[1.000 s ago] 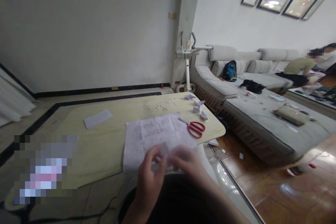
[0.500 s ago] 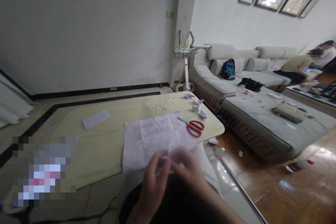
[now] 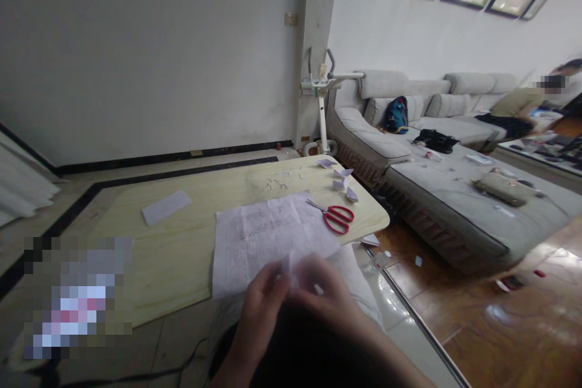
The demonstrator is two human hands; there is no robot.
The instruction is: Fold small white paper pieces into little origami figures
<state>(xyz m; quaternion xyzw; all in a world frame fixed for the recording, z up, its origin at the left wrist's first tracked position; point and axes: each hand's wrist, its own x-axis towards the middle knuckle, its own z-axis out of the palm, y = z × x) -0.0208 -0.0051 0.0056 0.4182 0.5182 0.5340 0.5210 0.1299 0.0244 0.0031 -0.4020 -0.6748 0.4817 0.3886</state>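
A small piece of white paper (image 3: 290, 270) stands up between my two hands, above my lap; its shape is blurred. My left hand (image 3: 266, 291) pinches its left side with thumb and fingers. My right hand (image 3: 322, 285) closes on its other side, smeared a little by motion. Just beyond them lies a large creased printed sheet (image 3: 259, 239) on the pale wooden table (image 3: 182, 279). Red-handled scissors (image 3: 339, 219) rest at that sheet's right edge, blades pointing away to the left. Several small folded paper boats (image 3: 341, 184) sit near the table's far right corner.
A folded white paper (image 3: 166, 207) lies at the table's left, and thin paper scraps (image 3: 282, 184) near its far edge. Right of the table stand a grey sofa (image 3: 445, 212) with bags and a clear bottle (image 3: 381, 260). A person (image 3: 518, 103) sits far right.
The small paper between my hands now shows more, standing higher above the fingertips. My hands have shifted slightly around it. The things on the table are unmoved.
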